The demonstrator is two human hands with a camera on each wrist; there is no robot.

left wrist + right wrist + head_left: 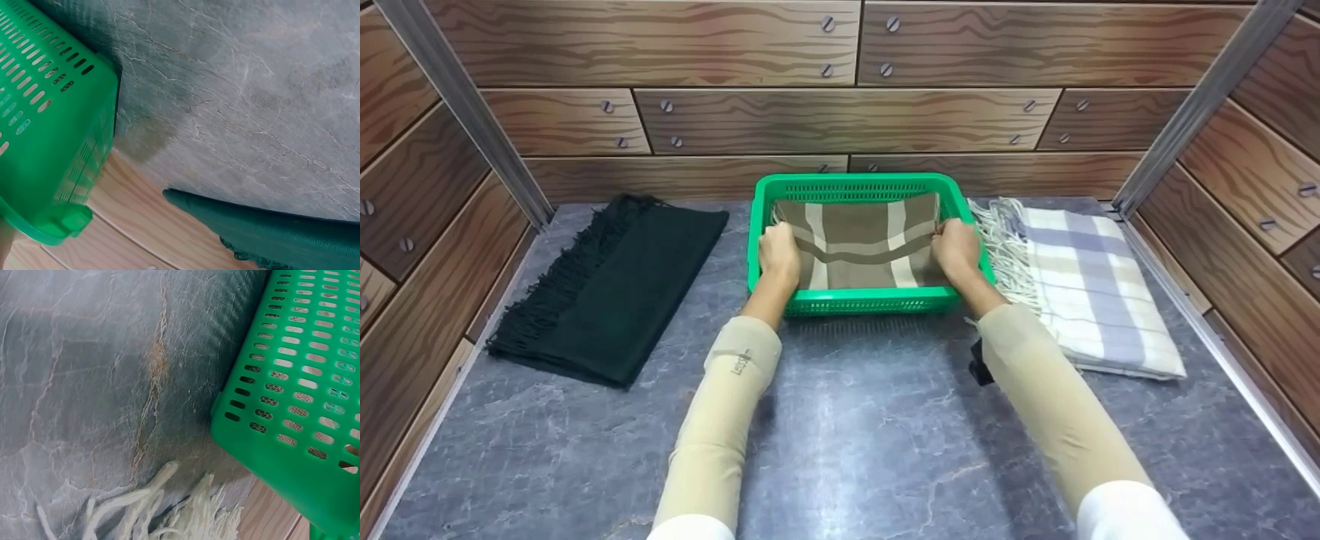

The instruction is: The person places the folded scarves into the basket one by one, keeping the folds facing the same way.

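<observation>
A brown scarf with pale stripes [855, 225] lies spread between both hands inside a green plastic basket [877, 295]. My left hand [780, 255] grips the scarf's left side, just within the basket's left wall. On the opposite side, my right hand [958, 249] holds the scarf's right edge with curled fingers. The cloth sags a little in the middle. Both wrist views show the basket's slotted outer wall [50, 135], [292, 382] from close by, and the scarf is hidden there. Fingertips are mostly tucked out of sight.
A folded dark green fringed scarf [622, 292] lies left of the basket. To its right is a folded white and grey-blue checked scarf [1099, 292], its pale fringe [152, 512] close to the basket. Wood-patterned panels [840, 120] wall the grey marbled tabletop [855, 435].
</observation>
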